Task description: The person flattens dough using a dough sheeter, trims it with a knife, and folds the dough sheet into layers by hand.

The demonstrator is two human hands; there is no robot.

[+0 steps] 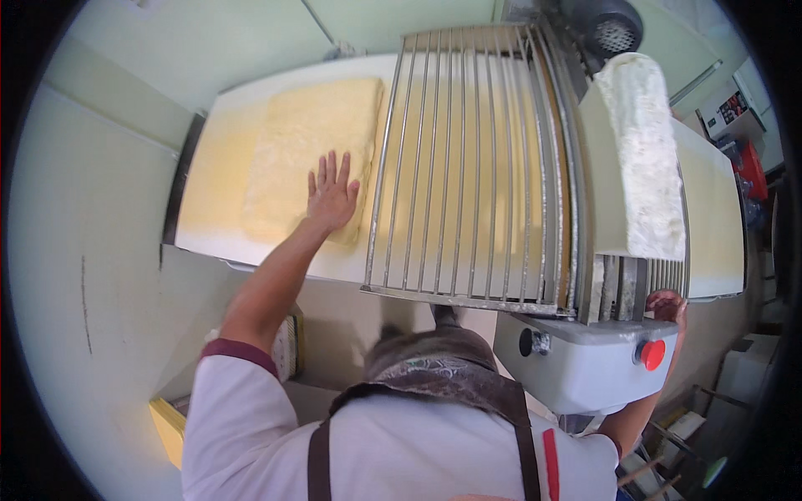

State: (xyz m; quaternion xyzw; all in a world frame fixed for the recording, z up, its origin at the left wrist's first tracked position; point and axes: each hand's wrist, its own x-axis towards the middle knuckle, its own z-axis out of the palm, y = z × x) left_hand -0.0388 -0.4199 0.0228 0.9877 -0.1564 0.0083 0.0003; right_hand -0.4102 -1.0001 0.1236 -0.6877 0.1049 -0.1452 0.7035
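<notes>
A thick, pale yellow slab of dough point(313, 142) lies on the left belt point(205, 188) of a dough sheeter. My left hand point(332, 196) rests flat on the dough near its right side, fingers stretched and slightly spread. Just to the right of the slab, a metal bar guard point(455, 167) covers the belt. My right hand point(666, 306) is at the right side of the machine, beside the control box point(585, 359) and below the small right guard point(668, 274). Its fingers look curled, but what they grip is hidden.
A flour-dusted white hopper or cover point(639, 159) stands over the rollers. The control box carries a red button point(651, 355) and a black knob point(528, 342). The right belt point(710, 204) extends beyond. A pale wall point(83, 250) borders the left side, and a motor point(614, 32) sits behind.
</notes>
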